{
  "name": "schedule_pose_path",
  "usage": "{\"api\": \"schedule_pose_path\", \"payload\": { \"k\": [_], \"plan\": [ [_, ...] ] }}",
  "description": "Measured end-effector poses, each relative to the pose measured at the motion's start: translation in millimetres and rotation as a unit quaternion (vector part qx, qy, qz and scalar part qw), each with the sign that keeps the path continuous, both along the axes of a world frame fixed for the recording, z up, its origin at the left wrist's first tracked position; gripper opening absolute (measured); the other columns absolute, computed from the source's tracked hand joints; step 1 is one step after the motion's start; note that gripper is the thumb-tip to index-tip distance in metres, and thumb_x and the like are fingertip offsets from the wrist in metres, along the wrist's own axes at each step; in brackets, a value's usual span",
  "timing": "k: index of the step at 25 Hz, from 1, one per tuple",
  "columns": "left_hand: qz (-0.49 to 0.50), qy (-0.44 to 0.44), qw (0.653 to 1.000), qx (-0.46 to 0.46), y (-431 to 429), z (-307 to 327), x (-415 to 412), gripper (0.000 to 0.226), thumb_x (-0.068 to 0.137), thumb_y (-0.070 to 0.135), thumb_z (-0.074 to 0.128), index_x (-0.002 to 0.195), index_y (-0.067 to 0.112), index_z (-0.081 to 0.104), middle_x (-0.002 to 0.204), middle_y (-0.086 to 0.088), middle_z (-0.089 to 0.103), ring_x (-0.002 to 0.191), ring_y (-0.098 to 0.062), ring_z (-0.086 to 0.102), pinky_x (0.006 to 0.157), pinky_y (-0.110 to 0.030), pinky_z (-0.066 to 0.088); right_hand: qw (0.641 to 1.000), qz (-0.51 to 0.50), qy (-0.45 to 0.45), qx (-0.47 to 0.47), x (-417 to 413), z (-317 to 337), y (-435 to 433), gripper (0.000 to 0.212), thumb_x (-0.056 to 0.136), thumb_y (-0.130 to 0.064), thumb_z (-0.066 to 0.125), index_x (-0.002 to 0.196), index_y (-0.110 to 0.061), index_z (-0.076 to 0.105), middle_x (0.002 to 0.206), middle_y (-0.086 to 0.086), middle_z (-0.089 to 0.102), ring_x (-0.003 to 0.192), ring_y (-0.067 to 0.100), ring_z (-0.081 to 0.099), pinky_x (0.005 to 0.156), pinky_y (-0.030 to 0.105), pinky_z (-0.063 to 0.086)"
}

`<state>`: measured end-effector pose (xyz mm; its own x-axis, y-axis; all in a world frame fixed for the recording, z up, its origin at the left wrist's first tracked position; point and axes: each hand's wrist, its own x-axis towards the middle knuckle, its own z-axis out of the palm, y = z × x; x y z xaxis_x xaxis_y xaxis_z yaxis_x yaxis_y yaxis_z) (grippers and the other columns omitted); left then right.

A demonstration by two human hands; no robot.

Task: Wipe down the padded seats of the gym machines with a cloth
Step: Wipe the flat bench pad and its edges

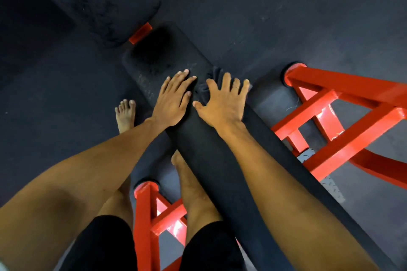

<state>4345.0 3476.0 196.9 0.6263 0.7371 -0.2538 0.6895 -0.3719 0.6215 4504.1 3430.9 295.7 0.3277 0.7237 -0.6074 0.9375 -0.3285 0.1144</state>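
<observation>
Resting with fingers [176, 82] spread, left hand [170, 103] touches upper-left-pointing pad [209, 160], right hand [222, 105] the cloth [204, 91].

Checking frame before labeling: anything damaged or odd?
Minor only. The pad shows pale scuffs beyond the left hand, looking like wear or dust. A pale thread lies loose on the floor beside the red frame. Nothing spilled or askew.

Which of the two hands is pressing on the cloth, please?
The right hand, with its fingers spread, lies on the dark bunched cloth; the left hand rests flat on the bare pad beside it.
</observation>
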Motion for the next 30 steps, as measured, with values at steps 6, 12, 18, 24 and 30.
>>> {"api": "schedule_pose_path", "payload": {
  "k": [6, 12, 18, 24, 30],
  "plan": [
    [0.007, -0.045, 0.999, -0.004, 6.6, -5.1, -14.3, 0.047, 0.109, 0.031, 0.035, 0.153, 0.017, 0.042, 0.164, -0.005, 0.03, 0.154, -0.022, 0.022, 0.127, -0.042, 0.011, 0.988, 0.092, 0.076, 0.093, -26.8, 29.0, -80.8, 0.057, 0.085, -0.052, 0.066, 0.139, -0.033, 0.06, 0.16, 0.009, 0.04, 0.15, 0.034, 0.029, 0.123, 0.062, 0.009],
    [0.034, -0.054, 0.998, -0.011, 9.3, -15.9, -31.3, 0.046, 0.109, 0.028, 0.036, 0.153, 0.016, 0.042, 0.164, -0.005, 0.032, 0.153, -0.021, 0.024, 0.127, -0.042, 0.011, 0.997, -0.044, -0.03, 0.053, -46.6, 4.1, -34.0, 0.052, 0.094, -0.051, 0.055, 0.143, -0.032, 0.05, 0.164, 0.009, 0.029, 0.154, 0.038, 0.017, 0.119, 0.069, 0.004],
    [0.023, -0.04, 0.998, -0.034, 15.6, -22.1, -65.3, 0.047, 0.11, 0.029, 0.037, 0.155, 0.015, 0.038, 0.165, -0.006, 0.027, 0.154, -0.023, 0.02, 0.127, -0.04, 0.011, 0.995, 0.098, 0.027, 0.014, -124.2, 14.7, -61.9, 0.06, 0.092, -0.045, 0.048, 0.15, -0.032, 0.046, 0.167, 0.01, 0.025, 0.154, 0.037, 0.016, 0.12, 0.069, 0.001],
    [0.012, -0.029, 0.998, -0.052, 27.1, -23.1, -83.9, 0.048, 0.109, 0.03, 0.039, 0.155, 0.016, 0.038, 0.166, -0.004, 0.025, 0.155, -0.021, 0.017, 0.127, -0.04, 0.012, 0.989, 0.145, 0.031, 0.008, -110.6, 32.7, -115.4, 0.071, 0.075, -0.039, 0.082, 0.142, -0.031, 0.059, 0.161, 0.012, 0.038, 0.149, 0.041, 0.03, 0.118, 0.072, 0.018],
    [0.037, -0.029, 0.998, -0.03, 29.4, -34.7, -85.4, 0.048, 0.108, 0.032, 0.038, 0.152, 0.014, 0.041, 0.165, -0.005, 0.028, 0.154, -0.022, 0.02, 0.127, -0.041, 0.014, 0.984, 0.177, 0.031, -0.002, -139.6, 3.3, -53.9, 0.061, 0.086, -0.042, 0.061, 0.146, -0.032, 0.05, 0.165, 0.013, 0.027, 0.152, 0.042, 0.02, 0.118, 0.074, 0.003]
  ]
}}
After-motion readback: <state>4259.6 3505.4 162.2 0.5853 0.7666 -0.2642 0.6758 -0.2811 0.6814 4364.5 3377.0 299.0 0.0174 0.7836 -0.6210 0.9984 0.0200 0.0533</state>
